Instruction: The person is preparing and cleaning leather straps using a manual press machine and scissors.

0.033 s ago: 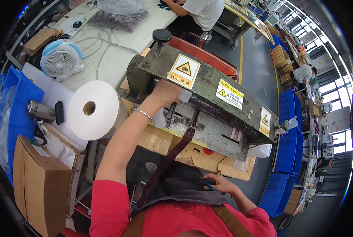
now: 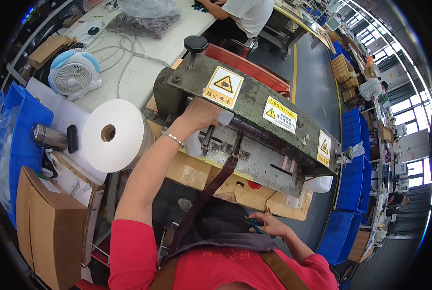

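My left hand (image 2: 200, 115) reaches under the raised green edge of a metal roller machine (image 2: 254, 92). Its fingers are curled and partly hidden by the cover. They press a soft white cloth-like wad (image 2: 224, 117) to the dark roller (image 2: 254, 129); more white material hangs below the hand. A dark brown strap (image 2: 211, 189) runs from the machine's metal bed (image 2: 259, 162) down to my lap. Low at my right side, my right hand (image 2: 270, 224) is closed around small teal-handled scissors (image 2: 257, 226), whose blades are hard to make out.
A big white roll (image 2: 129, 140) stands left of the machine, near a small fan (image 2: 73, 73). Further left are a steel flask (image 2: 50, 135), a blue bin (image 2: 32, 108) and a cardboard box (image 2: 56, 227). Another person (image 2: 248, 17) sits beyond the machine. Blue crates (image 2: 352, 176) line the right.
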### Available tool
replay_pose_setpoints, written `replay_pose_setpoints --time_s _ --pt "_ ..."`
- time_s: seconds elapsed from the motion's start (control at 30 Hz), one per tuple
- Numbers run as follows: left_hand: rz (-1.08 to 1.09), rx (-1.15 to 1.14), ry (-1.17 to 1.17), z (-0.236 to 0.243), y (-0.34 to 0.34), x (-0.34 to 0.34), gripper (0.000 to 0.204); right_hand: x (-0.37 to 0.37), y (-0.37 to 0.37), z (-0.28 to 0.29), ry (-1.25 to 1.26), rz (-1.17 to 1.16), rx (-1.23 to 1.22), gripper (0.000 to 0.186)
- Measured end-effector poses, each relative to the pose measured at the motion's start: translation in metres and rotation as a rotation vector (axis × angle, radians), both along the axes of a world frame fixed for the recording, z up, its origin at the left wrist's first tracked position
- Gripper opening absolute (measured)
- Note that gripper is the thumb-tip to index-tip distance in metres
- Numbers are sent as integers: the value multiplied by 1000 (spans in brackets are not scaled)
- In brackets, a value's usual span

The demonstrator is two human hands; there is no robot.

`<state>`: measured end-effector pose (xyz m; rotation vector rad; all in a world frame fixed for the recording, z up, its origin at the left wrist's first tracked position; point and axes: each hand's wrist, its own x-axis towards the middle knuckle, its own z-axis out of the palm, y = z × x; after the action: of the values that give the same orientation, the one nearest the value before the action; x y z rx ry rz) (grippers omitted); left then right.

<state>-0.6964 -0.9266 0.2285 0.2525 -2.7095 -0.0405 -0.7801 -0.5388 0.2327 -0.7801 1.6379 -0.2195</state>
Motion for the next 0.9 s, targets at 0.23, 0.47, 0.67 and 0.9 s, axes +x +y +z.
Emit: replay_pose_setpoints --time_s 0.23,0.47,0.67,0.9 --pt "-66 -73 28 -12 -7 -9 63 -7 14 -3 -1 -70 -15 47" --pt "85 4 290 -19 0 -29 33 -10 21 -12 6 -101 -40 53" --pt "193 34 512 -23 21 -34 24 -12 -1 -9 -27 -31 1 49" --pt "63 180 496 -15 49 1 19 -6 18 -11 -18 -106 -60 48"
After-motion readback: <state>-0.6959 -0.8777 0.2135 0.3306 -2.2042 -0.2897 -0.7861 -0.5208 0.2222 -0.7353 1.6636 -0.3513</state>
